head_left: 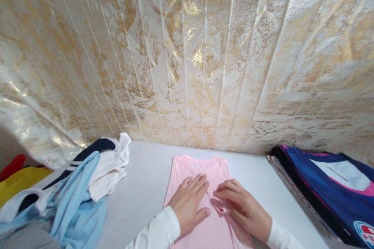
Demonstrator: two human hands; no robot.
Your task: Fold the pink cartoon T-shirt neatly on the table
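Observation:
A pink shirt point(198, 167) lies on the white table in front of me, narrowed by folding, its neckline toward the wall. My left hand point(191, 202) rests flat on its middle, fingers stretched out and the thumb apart. On the right side of the garment, my right hand point(244, 206) has its fingers bent around a raised fold of the pink cloth, beside a thin red line at the edge. The fingertips partly hide where they meet the fabric.
To the left is a loose heap of clothes with a light blue garment point(73, 202), a white one point(109, 171) and a yellow one point(25, 183). Folded clothes with a navy shirt point(318, 186) on top are stacked right. A gold-patterned covering point(187, 66) hangs behind the table point(140, 186).

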